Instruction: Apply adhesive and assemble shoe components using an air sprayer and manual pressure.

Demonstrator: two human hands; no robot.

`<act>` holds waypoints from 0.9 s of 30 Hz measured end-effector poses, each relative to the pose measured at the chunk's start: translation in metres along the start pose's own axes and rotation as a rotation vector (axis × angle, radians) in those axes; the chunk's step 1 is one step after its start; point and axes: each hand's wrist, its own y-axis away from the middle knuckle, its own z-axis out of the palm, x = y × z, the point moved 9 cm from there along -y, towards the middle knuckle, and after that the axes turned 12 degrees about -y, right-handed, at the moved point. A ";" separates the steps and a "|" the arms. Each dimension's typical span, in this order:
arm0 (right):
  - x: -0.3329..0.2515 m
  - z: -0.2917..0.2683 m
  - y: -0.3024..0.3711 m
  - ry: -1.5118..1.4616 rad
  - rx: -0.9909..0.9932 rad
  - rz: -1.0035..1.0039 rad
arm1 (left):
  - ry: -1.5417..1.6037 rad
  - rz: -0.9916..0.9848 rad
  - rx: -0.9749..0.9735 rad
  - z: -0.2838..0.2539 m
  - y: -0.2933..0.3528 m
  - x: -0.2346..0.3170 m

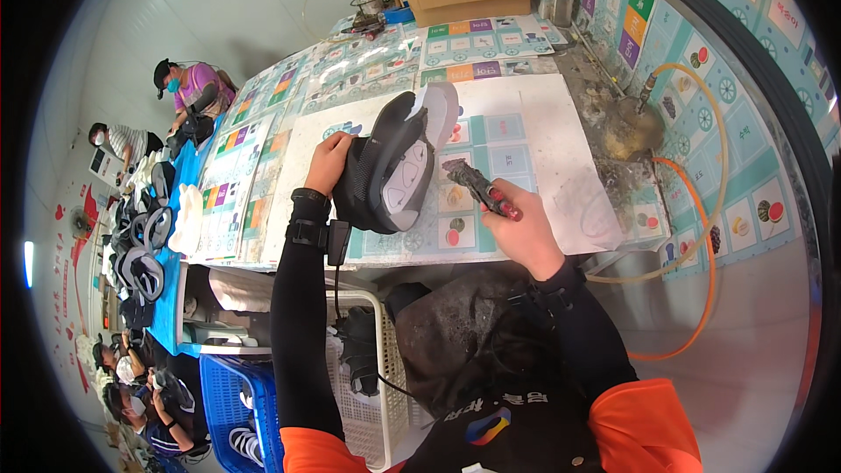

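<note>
Shoe (363, 180), where is it?

Over the table (578, 70), tilted; I can't tell whether it touches. The left hand (329, 165) grips its edge, and the right hand (523, 229) is closed round a dark, crusted tool (477, 186) just beside it.

What could go wrong?

The orange hose (710, 271) could catch the right arm swinging outward. A slack left grip could let the shoe twist. A slip of the tool could smear the white panel (407, 180).

Any writing?

Printed words and fruit pictures on the table's sheets (293, 88); pale lettering on the apron (543, 442). None I can read on the shoe.
</note>
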 end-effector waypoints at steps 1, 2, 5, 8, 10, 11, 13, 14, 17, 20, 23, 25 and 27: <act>-0.001 -0.001 0.000 0.006 0.008 -0.010 | 0.000 0.000 0.000 0.001 0.000 0.001; -0.001 -0.001 0.000 0.005 0.007 -0.010 | 0.008 -0.004 -0.002 0.001 0.001 0.001; -0.003 0.000 0.000 0.014 0.002 -0.004 | 0.028 -0.004 -0.008 0.001 0.002 0.001; -0.004 0.007 0.002 -0.036 -0.097 0.010 | 0.051 -0.003 -0.011 0.002 0.002 0.000; -0.006 0.020 0.006 -0.030 -0.301 -0.024 | 0.064 -0.008 -0.012 0.003 0.002 0.001; -0.006 0.020 0.007 -0.031 -0.303 -0.023 | 0.066 0.008 -0.008 0.002 0.002 0.001; -0.005 0.016 0.008 -0.012 -0.259 0.000 | 0.067 0.021 -0.003 0.000 0.003 0.001; -0.003 0.016 0.007 -0.012 -0.259 -0.001 | 0.067 0.043 -0.012 0.001 0.002 0.004; 0.003 -0.010 0.002 0.023 0.024 -0.002 | 0.090 0.059 -0.009 0.004 0.003 0.008; 0.004 0.008 0.009 0.014 -0.241 0.048 | 0.111 0.048 0.002 0.002 0.007 0.013; 0.010 0.006 0.013 -0.005 -0.193 0.050 | 0.112 0.048 0.002 0.000 0.010 0.015; 0.009 -0.006 0.011 0.024 -0.112 0.094 | 0.115 0.049 0.005 -0.001 0.012 0.016; 0.006 -0.014 0.009 0.063 -0.078 0.046 | 0.133 0.102 -0.006 0.001 0.015 0.028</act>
